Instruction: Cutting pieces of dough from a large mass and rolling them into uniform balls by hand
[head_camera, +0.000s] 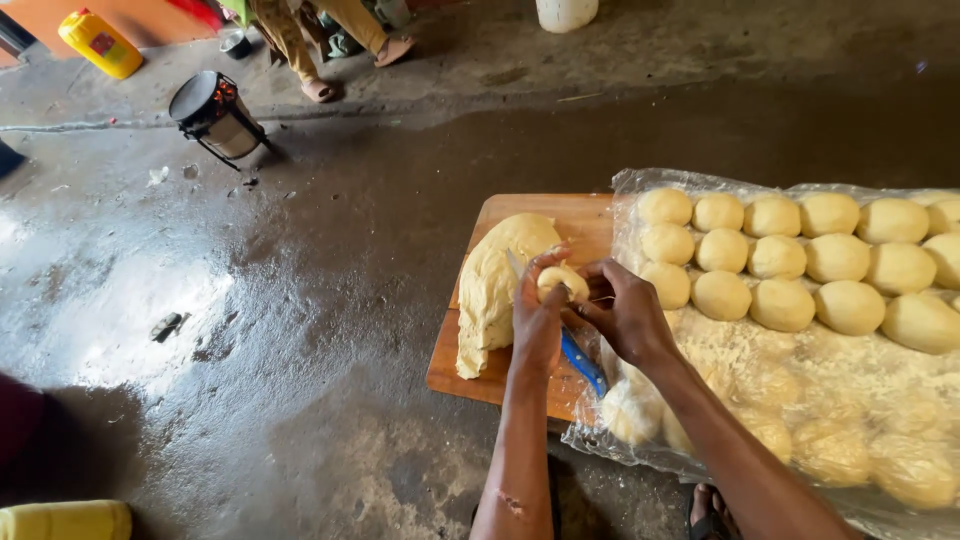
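Fingers (548, 268) of both hands closed around a small dough piece (562, 281) | left hand (538, 318) nearer the dough slab (497, 285), lying leftward lengthwise on cutting board (590, 215) | right hand (625, 312) beside blue-handled knife (582, 361), dough balls (800, 262) right.

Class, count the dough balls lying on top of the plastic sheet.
17 dough balls, in three rows on the far half of the plastic sheet: six, six, five. More may lie past the right edge.

Matt, smooth dough (497, 285) on a wooden board (585, 222); glossy crinkled plastic sheet (700, 185).
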